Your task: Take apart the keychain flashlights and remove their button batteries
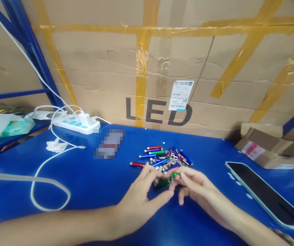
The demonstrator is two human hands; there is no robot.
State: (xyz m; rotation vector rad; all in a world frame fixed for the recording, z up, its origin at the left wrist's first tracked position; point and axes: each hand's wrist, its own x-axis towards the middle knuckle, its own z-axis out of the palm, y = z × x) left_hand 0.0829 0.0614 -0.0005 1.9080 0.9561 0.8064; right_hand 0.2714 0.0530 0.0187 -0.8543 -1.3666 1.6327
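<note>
Close in front of me, a dark green keychain flashlight (162,185) is between my hands, slightly blurred. My left hand (142,202) curls its fingers and thumb around the tube, partly hiding it. With thumb and fingertips, my right hand (200,188) pinches the bright green clip (174,174) at the tube's right end. Just beyond my fingers lies a loose pile of similar small metal flashlights (157,152) in red, blue, green and purple, with silver clips among them. A red flashlight (136,164) sits at the pile's left edge, near my left knuckles.
On the blue table (95,191), a white power strip (80,126) with looping white cables (51,160) stands at left. A phone (267,194) lies at right, before a small open cardboard box (262,147). Behind rises a large taped carton (106,75). One flat item is pixelated.
</note>
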